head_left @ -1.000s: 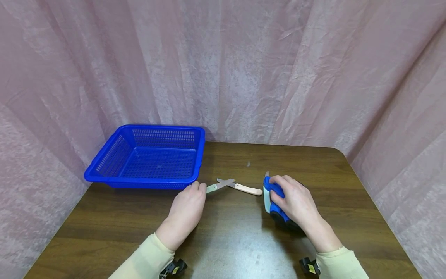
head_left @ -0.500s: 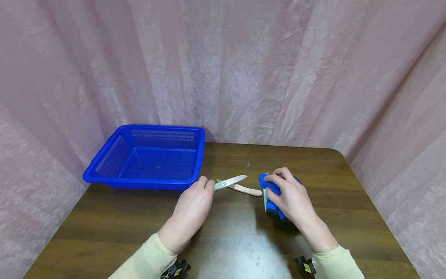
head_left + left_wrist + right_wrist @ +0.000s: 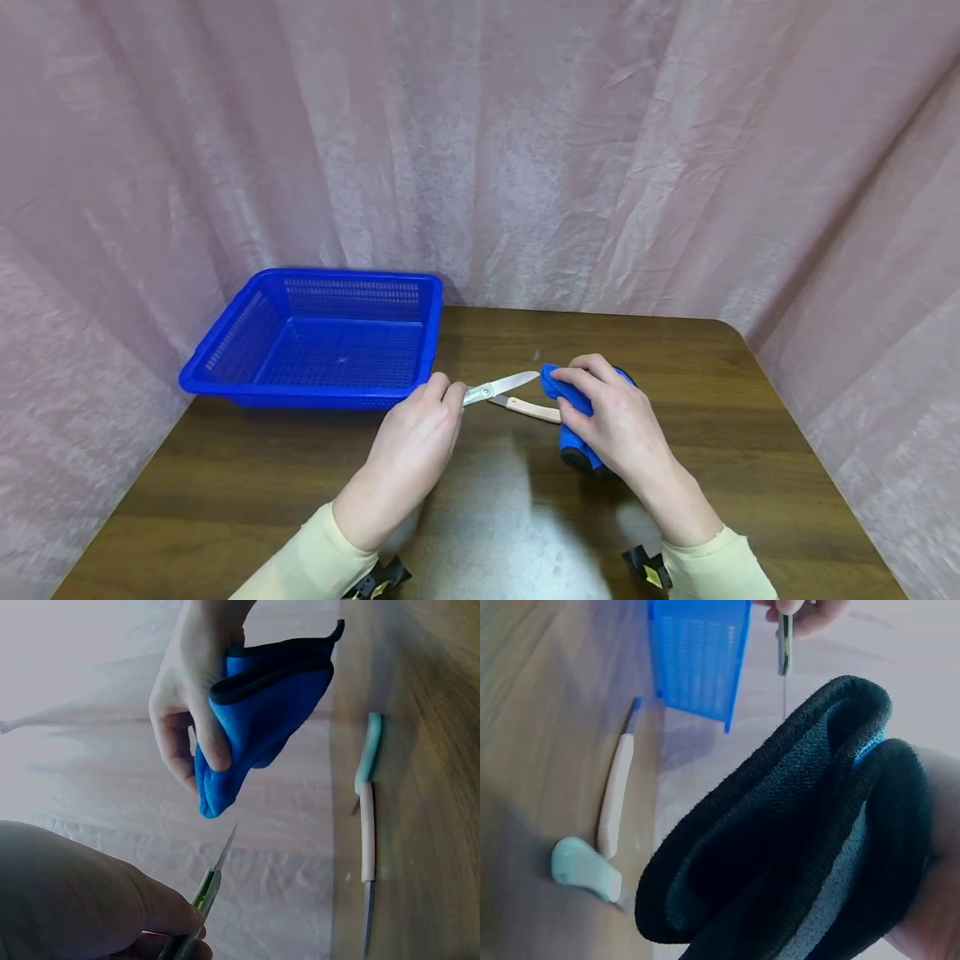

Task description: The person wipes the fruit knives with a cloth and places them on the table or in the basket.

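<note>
My left hand [image 3: 416, 437] grips a folding knife [image 3: 480, 394] by its pale green handle, the blade extended to the right above the table. A blue cloth [image 3: 576, 433] with black edging hangs folded in my right hand [image 3: 618, 421], pinched between thumb and fingers. In the left wrist view a small gap separates the blade tip [image 3: 229, 838] from the cloth. Below, a cream-handled knife [image 3: 531, 409] lies on the table, partly behind the cloth in the head view. A mint-handled knife [image 3: 369, 754] lies beside it, visible in both wrist views but hidden in the head view.
A blue plastic basket [image 3: 300, 388] with slotted walls stands at the table's back left, close to my left hand. The brown wooden table [image 3: 720, 400] ends at a pink curtain [image 3: 525, 167] behind. Small black devices [image 3: 647, 568] sit at my wrists.
My left hand has raised the green-handled knife off the cream-handled one and shifted slightly right. My right hand has carried the cloth left and up, away from the mint-handled knife.
</note>
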Demonstrator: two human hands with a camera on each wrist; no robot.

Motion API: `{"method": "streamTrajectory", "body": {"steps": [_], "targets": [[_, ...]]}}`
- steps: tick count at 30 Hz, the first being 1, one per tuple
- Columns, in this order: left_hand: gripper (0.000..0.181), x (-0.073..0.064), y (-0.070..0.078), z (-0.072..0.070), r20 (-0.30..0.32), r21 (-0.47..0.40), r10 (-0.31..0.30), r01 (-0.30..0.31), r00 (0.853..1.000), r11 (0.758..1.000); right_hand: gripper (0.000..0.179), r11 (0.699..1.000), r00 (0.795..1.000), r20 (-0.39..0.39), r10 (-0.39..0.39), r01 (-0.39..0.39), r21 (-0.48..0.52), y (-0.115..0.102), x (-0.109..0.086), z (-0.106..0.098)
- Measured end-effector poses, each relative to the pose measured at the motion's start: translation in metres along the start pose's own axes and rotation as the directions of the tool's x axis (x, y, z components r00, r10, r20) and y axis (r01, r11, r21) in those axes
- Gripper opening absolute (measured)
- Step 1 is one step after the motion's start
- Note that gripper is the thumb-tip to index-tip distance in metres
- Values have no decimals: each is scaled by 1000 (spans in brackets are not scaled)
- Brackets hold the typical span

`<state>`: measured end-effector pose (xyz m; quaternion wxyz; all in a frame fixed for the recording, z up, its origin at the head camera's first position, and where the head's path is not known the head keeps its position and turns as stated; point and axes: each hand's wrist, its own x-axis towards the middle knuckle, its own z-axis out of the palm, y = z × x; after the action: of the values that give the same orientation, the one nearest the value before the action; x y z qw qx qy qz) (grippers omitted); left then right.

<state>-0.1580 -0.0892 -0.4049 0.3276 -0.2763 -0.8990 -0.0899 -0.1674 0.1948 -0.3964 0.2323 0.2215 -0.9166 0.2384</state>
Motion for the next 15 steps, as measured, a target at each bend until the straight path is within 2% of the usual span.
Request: {"method": "streamTrajectory", "body": {"steps": [7, 15], "targets": [[15, 5, 2, -6, -8, 20, 37, -37, 999, 999, 35, 999, 999, -26, -45, 45, 6, -10, 4, -3], [10, 4, 0, -8, -12, 15, 30, -30, 999, 999, 31, 994, 994, -18, -106, 106, -28, -21, 10, -2]]}}
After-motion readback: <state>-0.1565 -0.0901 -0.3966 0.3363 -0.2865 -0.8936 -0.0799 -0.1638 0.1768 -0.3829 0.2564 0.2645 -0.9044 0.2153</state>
